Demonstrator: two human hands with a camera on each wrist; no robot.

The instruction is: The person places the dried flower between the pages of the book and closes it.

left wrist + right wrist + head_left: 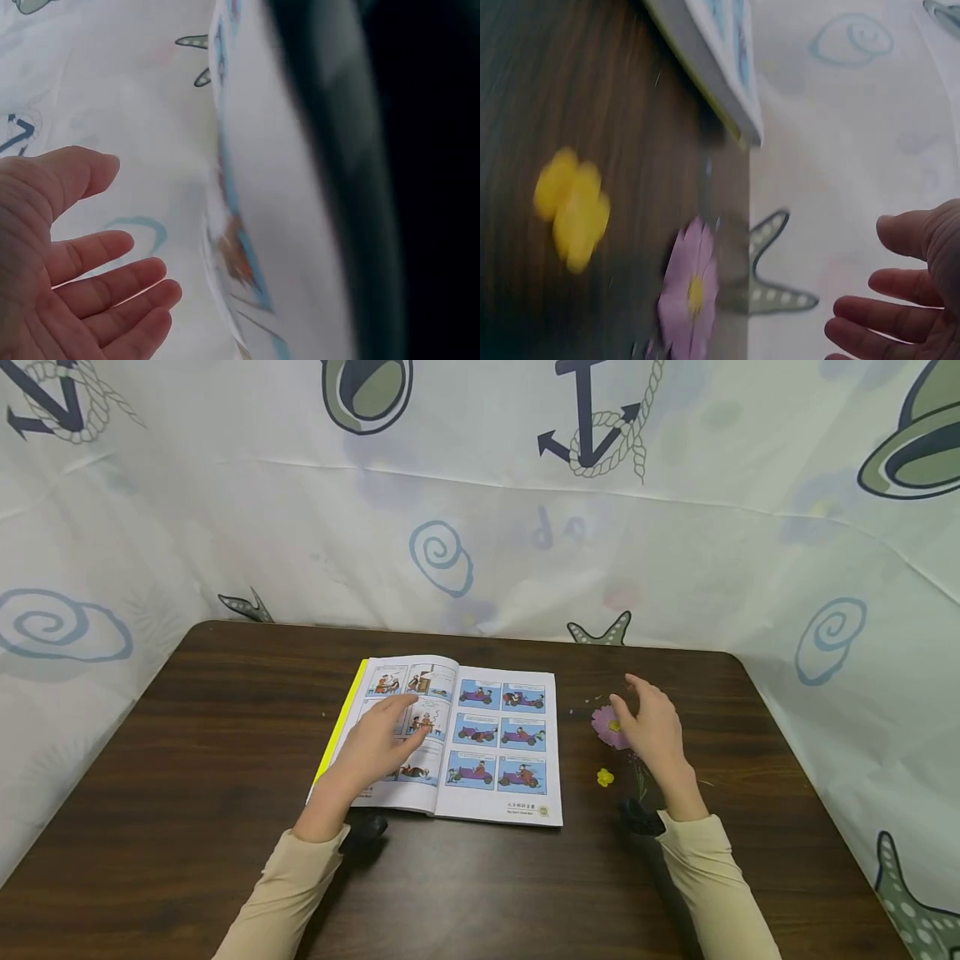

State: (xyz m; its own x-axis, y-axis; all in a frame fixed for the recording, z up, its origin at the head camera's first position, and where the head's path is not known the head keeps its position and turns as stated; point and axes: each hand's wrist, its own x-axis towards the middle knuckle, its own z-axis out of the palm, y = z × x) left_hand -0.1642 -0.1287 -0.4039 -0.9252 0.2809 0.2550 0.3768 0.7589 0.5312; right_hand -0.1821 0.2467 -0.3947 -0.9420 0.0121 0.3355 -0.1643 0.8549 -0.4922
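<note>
Hovering above the left half of the open book (491, 750), the left hand (373, 745) was seen with its thumb spread from extended, slightly parted fingers; the book's right half was exposed to the right of these fingers. The right hand (657, 735) was held above the tabletop (465, 893), its thumb likewise spread from parted fingers. 1 pink flower (604, 725) was located beside that thumb, and 1 yellow flower (605, 777) was positioned left of the hand, farther back.

Before a hanging cloth (510, 560), the table (187, 777) is bearing a book (495, 752). Right of it, a flower (607, 727) is lying behind a smaller blossom (605, 777). The left hand (375, 745) is seemingly hovering above the left page (432, 717).
</note>
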